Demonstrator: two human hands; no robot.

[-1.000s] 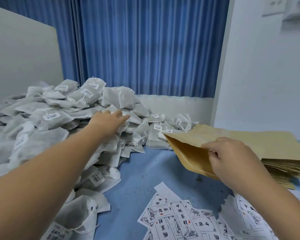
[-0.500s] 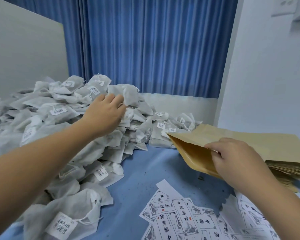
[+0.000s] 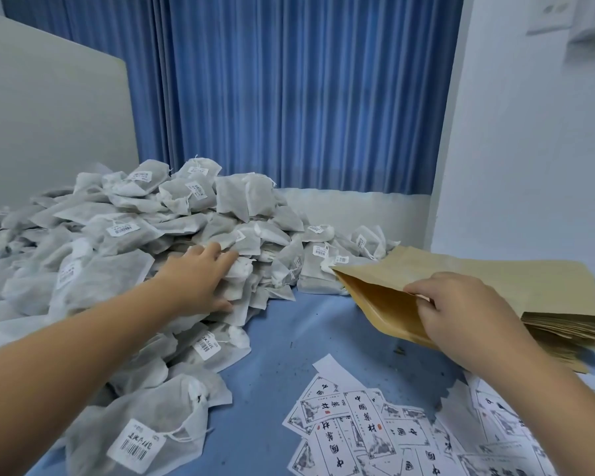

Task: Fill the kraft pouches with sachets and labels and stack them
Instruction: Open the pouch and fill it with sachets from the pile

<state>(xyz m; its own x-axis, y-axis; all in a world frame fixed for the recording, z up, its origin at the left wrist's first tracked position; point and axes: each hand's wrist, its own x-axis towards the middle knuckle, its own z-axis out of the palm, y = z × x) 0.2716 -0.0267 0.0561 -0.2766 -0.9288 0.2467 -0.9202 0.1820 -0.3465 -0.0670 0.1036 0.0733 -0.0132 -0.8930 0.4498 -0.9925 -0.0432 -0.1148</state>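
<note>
- We see the left grip (image 3: 200, 280) lying on the right-hand slope of the sachet heap (image 3: 124, 235). Its fingers are almost straight and spread, with the thumb held apart lower down. It touches the white sachets and has none closed in it.
- The right grip (image 3: 461, 310) is off to the right of the sachet heap and apart from it. Its fingers are curled and pinch the upper lip of a kraft pouch (image 3: 375, 304).
- That kraft pouch has its mouth gaping towards the sachet heap. Its far corner comes just beside the heap's right end, and we cannot tell whether the two touch.
- The held pouch rests over a stack of flat kraft pouches (image 3: 571, 324), which lies farther right of the heap.
- Printed labels (image 3: 358, 427) lie scattered on the blue bench (image 3: 306, 338), to the right of the heap and nearer to us.
- A barcoded sachet (image 3: 138, 441) with a loose drawstring lies at the heap's nearest edge.
- A blue curtain (image 3: 289, 97) hangs behind the heap, a pale board (image 3: 49, 132) stands at the heap's back left, and a white wall (image 3: 529, 166) rises to the heap's right.
</note>
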